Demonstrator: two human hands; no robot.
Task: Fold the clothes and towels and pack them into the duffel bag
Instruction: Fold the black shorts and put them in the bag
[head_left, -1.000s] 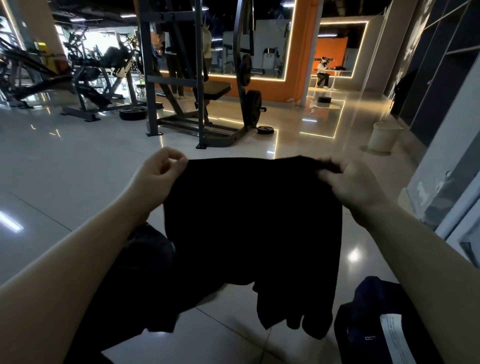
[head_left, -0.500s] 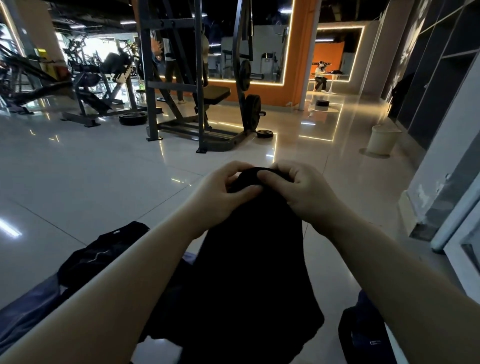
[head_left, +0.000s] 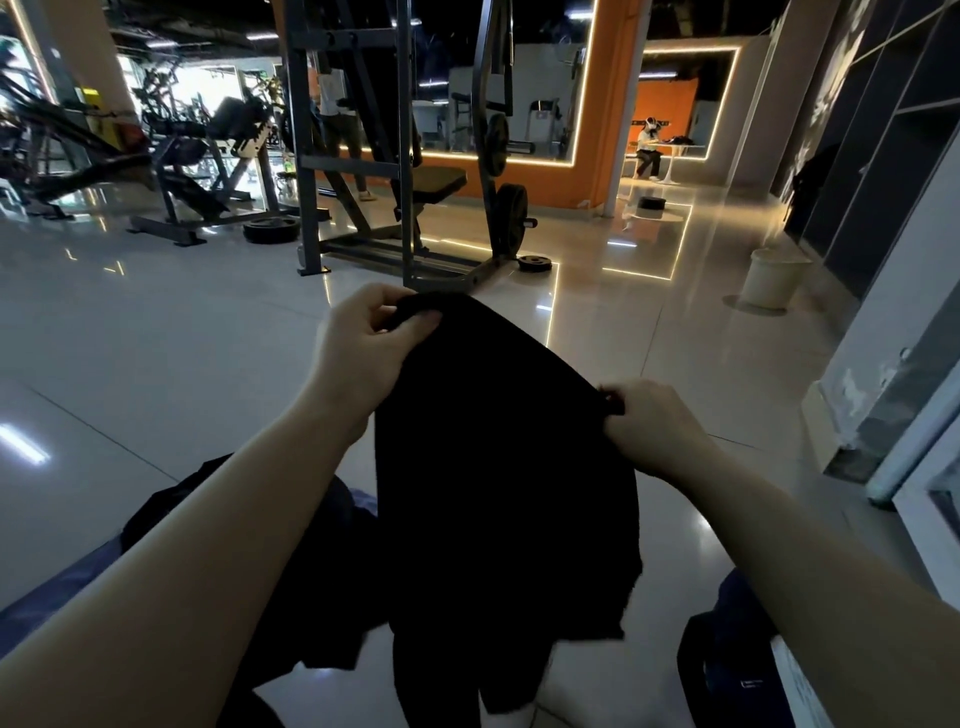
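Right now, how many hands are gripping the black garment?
2. The left hand pinches the upper far corner of the black garment; the right hand pinches its right edge, lower and nearer. The garment hangs between them above the floor.

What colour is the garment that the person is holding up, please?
Plain black, with no visible pattern: the garment shows best in the head view.

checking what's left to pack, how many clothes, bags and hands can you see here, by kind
garment held up: 1
clothes piled on the floor: 1 heap, pieces cannot be told apart
duffel bag: 1
hands: 2, left hand and right hand
total: 5
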